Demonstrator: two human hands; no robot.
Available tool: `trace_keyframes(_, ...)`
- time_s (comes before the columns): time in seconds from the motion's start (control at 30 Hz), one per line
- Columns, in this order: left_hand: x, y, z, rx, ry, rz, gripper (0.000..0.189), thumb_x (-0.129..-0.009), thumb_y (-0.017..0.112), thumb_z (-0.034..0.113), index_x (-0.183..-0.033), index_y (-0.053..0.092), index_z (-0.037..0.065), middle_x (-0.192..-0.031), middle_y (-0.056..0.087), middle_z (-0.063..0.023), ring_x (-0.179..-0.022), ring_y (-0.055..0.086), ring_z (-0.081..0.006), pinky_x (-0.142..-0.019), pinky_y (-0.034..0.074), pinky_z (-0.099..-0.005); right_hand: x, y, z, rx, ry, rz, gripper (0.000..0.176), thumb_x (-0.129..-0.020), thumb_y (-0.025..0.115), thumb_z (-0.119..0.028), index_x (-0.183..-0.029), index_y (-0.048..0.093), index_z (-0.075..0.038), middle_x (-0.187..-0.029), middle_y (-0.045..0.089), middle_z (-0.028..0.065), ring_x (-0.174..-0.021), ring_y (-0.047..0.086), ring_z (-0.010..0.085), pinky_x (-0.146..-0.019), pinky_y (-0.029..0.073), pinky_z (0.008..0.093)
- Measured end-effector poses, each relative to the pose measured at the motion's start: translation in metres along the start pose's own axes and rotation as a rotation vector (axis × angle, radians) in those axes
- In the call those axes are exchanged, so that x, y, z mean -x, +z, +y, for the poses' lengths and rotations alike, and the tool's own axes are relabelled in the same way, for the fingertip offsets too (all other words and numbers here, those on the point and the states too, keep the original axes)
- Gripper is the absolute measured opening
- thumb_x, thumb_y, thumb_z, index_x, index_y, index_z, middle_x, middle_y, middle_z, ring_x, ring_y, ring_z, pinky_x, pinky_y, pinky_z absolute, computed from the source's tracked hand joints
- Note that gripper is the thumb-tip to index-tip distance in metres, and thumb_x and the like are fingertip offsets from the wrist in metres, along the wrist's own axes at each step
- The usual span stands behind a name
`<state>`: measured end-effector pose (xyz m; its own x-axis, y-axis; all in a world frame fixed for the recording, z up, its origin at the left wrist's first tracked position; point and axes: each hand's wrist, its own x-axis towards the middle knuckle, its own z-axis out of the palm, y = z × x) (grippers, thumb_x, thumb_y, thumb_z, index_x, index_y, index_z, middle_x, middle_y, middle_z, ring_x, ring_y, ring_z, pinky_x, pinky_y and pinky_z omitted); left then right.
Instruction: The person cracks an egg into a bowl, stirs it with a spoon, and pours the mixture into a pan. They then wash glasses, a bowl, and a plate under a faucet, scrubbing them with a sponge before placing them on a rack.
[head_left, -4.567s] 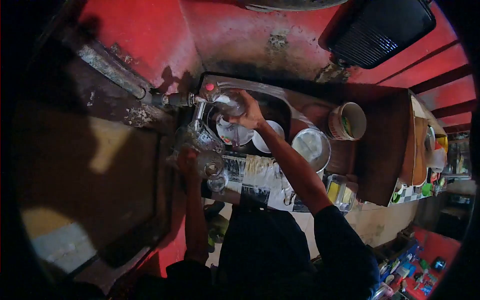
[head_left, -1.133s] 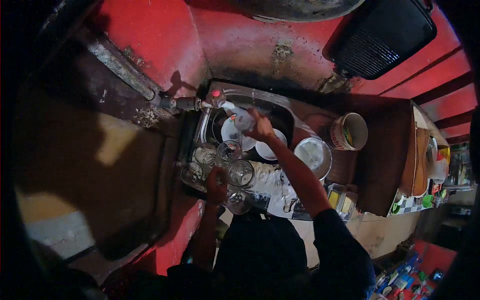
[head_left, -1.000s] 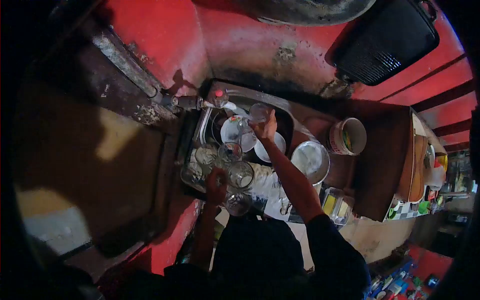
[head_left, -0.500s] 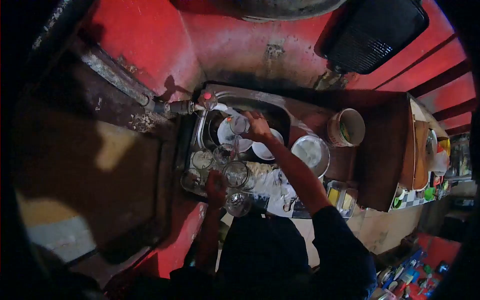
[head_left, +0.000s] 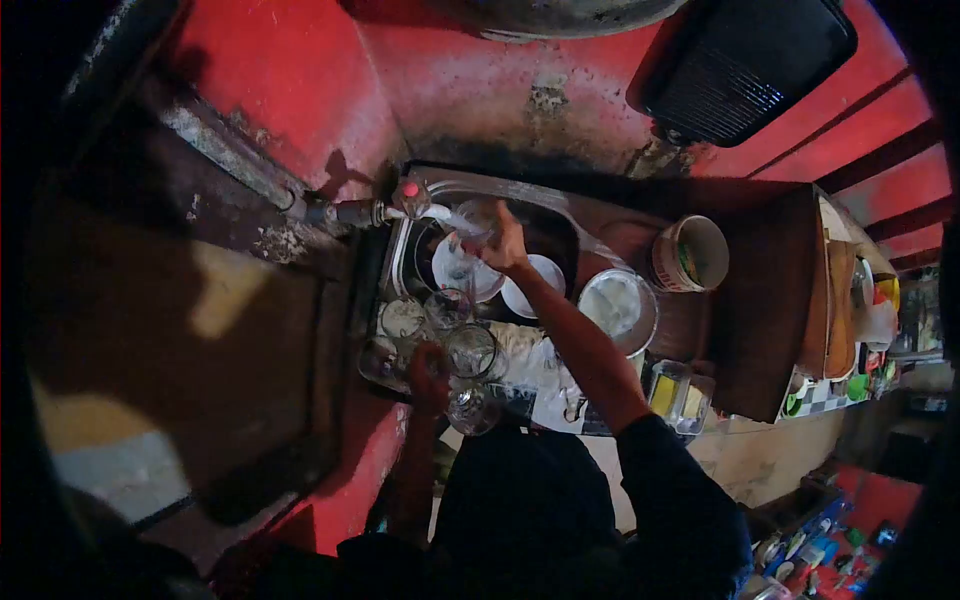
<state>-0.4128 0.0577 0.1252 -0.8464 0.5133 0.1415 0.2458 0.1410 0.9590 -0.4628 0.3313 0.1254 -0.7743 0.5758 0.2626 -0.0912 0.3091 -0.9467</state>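
My right hand (head_left: 508,244) holds a clear glass (head_left: 478,222) over the sink basin (head_left: 552,232), under the white spout of the tap (head_left: 425,209). Below the glass lie a white plate (head_left: 452,268) and a white bowl (head_left: 537,284). My left hand (head_left: 428,374) is at the near left corner of the sink, beside several clear glasses, one of them (head_left: 471,350) just to its right. Its fingers are dark, and whether they grip a glass is not clear.
Right of the basin stand a metal bowl (head_left: 620,306) with whitish contents and a bucket (head_left: 690,254). A plastic container (head_left: 681,394) with yellow sponges sits at the front edge. A black tray (head_left: 745,75) hangs on the red wall.
My right hand has turned and shifted slightly left, bringing the glass closer to the spout and tilting it. My left hand has barely moved.
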Motion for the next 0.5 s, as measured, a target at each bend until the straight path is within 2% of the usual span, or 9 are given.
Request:
trace_keyframes(0.07, 0.001, -0.001, 0.0, -0.037, -0.066, 0.017, 0.024, -0.073, 0.054, -0.004, -0.095, 0.051, 0.003, -0.087, 0.053, -0.0081, -0.084, 0.053, -0.0178, -0.08, 0.043, -0.0303, 0.002, 0.002, -0.006, -0.209, 0.111, 0.062, 0.072, -0.053, 0.08, -0.016, -0.116, 0.046, -0.005, -0.1, 0.061, 0.0158, -0.092, 0.06, 0.0337, -0.084, 0.047, 0.0355)
trace_keyframes(0.13, 0.0, -0.006, -0.001, -0.031, -0.071, 0.0, 0.021, -0.074, 0.055, -0.002, -0.094, 0.051, 0.003, -0.087, 0.054, -0.0081, -0.084, 0.053, -0.0181, -0.079, 0.043, -0.0305, 0.01, -0.006, -0.012, 0.072, 0.015, -0.156, 0.057, -0.066, 0.072, -0.01, -0.118, 0.048, -0.007, -0.109, 0.059, 0.0093, -0.101, 0.056, 0.0254, -0.085, 0.045, 0.0354)
trace_keyframes(0.17, -0.001, -0.005, -0.001, -0.012, -0.077, -0.016, 0.019, -0.076, 0.057, -0.001, -0.093, 0.051, 0.003, -0.087, 0.055, -0.0082, -0.084, 0.054, -0.0183, -0.079, 0.043, -0.0307, 0.012, -0.005, -0.007, 0.073, 0.012, -0.161, 0.057, -0.066, 0.072, -0.01, -0.118, 0.048, -0.007, -0.109, 0.059, 0.0093, -0.101, 0.056, 0.0254, -0.085, 0.045, 0.0354)
trace_keyframes(0.23, 0.002, -0.002, -0.023, 0.1, -0.119, 0.017, 0.016, -0.077, 0.057, 0.0, -0.092, 0.051, 0.003, -0.086, 0.055, -0.0079, -0.084, 0.054, -0.0182, -0.078, 0.043, -0.0307, 0.02, -0.001, 0.025, -0.535, 0.32, -0.183, 0.064, -0.065, 0.07, -0.007, -0.123, 0.045, -0.004, -0.103, 0.062, 0.0122, -0.094, 0.061, 0.0234, -0.079, 0.049, 0.0332)
trace_keyframes(0.3, 0.001, -0.001, -0.022, 0.208, -0.161, 0.041, 0.014, -0.078, 0.058, 0.001, -0.09, 0.051, 0.003, -0.085, 0.055, -0.0076, -0.083, 0.054, -0.0182, -0.078, 0.043, -0.0308, 0.027, 0.009, 0.034, -0.685, 0.303, -0.045, 0.059, -0.072, 0.067, -0.01, -0.125, 0.044, -0.003, -0.099, 0.062, 0.0119, -0.087, 0.062, 0.0232, -0.078, 0.049, 0.035)
trace_keyframes(0.37, 0.001, -0.003, -0.013, 0.058, -0.061, 0.063, 0.014, -0.077, 0.058, 0.001, -0.089, 0.051, 0.003, -0.084, 0.054, -0.0074, -0.082, 0.053, -0.0175, -0.077, 0.043, -0.0299, 0.029, 0.013, 0.038, -1.322, 0.768, -0.162, 0.051, -0.079, 0.063, -0.028, -0.121, 0.047, -0.003, -0.101, 0.061, 0.0132, -0.085, 0.061, 0.025, -0.077, 0.05, 0.0362)
trace_keyframes(0.4, -0.001, -0.004, -0.002, 0.058, -0.062, 0.06, 0.014, -0.077, 0.058, 0.001, -0.089, 0.051, 0.003, -0.084, 0.054, -0.0074, -0.082, 0.053, -0.0175, -0.077, 0.043, -0.0299, 0.024, 0.016, 0.039, -1.483, 0.776, -0.26, 0.048, -0.085, 0.054, -0.04, -0.116, 0.051, -0.004, -0.106, 0.059, 0.0125, -0.092, 0.059, 0.0268, -0.077, 0.051, 0.0372)
trace_keyframes(0.43, -0.003, -0.006, 0.009, -0.035, -0.027, 0.048, 0.014, -0.077, 0.058, 0.001, -0.089, 0.051, 0.003, -0.084, 0.054, -0.0077, -0.082, 0.053, -0.0176, -0.077, 0.043, -0.0299, 0.018, 0.025, 0.039, -1.483, 0.776, -0.257, 0.048, -0.085, 0.054, -0.04, -0.116, 0.051, -0.004, -0.106, 0.059, 0.0125, -0.092, 0.059, 0.0268, -0.077, 0.051, 0.0372)
trace_keyframes(0.5, -0.004, -0.007, 0.012, -0.128, 0.009, 0.037, 0.015, -0.076, 0.058, 0.0, -0.089, 0.051, 0.003, -0.085, 0.054, -0.008, -0.082, 0.053, -0.0176, -0.078, 0.043, -0.0299, 0.006, 0.041, 0.031, -1.585, 0.636, 0.159, 0.047, -0.089, 0.043, -0.046, -0.112, 0.053, -0.006, -0.111, 0.057, 0.0118, -0.099, 0.056, 0.0282, -0.078, 0.052, 0.0406)
